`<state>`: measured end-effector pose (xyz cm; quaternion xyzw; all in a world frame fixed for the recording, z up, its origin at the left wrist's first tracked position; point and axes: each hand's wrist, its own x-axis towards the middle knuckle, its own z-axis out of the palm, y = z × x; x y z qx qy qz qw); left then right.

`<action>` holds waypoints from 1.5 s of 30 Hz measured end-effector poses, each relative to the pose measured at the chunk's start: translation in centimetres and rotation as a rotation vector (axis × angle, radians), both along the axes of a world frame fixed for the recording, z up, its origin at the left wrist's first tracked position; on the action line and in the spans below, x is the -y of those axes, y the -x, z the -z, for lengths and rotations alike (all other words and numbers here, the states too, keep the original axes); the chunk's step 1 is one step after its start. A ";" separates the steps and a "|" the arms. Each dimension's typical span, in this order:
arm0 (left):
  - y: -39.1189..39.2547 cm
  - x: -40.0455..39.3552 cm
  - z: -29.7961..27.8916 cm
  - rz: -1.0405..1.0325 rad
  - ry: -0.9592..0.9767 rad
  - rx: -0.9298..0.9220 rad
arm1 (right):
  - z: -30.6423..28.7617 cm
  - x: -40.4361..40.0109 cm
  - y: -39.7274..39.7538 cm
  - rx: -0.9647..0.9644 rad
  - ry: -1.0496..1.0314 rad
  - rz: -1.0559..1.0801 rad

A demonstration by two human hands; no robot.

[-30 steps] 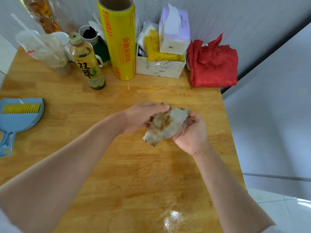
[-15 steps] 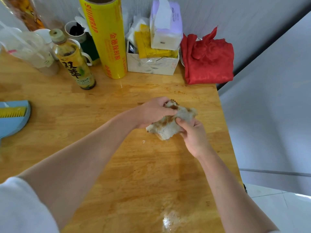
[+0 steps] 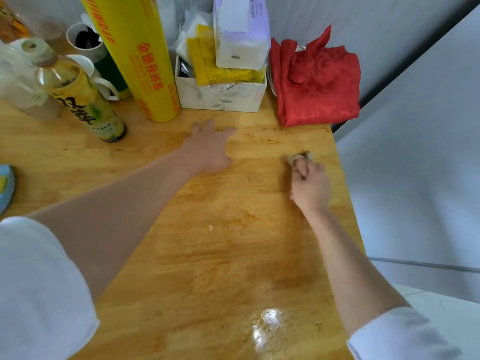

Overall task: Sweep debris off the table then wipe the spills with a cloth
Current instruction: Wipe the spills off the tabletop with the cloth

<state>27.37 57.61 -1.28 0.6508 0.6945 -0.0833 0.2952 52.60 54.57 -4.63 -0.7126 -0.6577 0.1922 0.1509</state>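
The right hand (image 3: 310,184) has its fingers curled round a crumpled, stained cloth (image 3: 301,156) and presses it onto the wooden worktop (image 3: 220,268) near the right edge, just in front of a folded red fabric (image 3: 317,81). The left hand (image 3: 210,149) lies flat on the worktop with fingers spread, holding nothing, close to the yellow roll of cling film (image 3: 135,55) and a white box (image 3: 220,96) of packets. A faint brown smear (image 3: 270,141) shows between the two hands. A small white crumb (image 3: 210,227) sits nearer the person, and a bottle (image 3: 78,92) stands at the back left.
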 end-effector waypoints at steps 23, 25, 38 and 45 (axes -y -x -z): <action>-1.4 -1.0 0.7 0.057 0.082 -0.110 | 0.0 -6.4 -2.2 -0.099 0.010 -0.048; -1.3 -1.2 0.8 0.054 0.062 -0.112 | 0.0 -9.1 -4.2 -0.058 -0.007 0.146; -7.7 -7.1 -2.4 0.349 -0.579 0.082 | 2.0 -7.5 2.4 -0.217 -0.001 -0.212; -10.8 -12.5 -1.1 0.535 -0.496 -0.157 | 1.6 -9.7 -1.4 -0.421 -0.061 0.210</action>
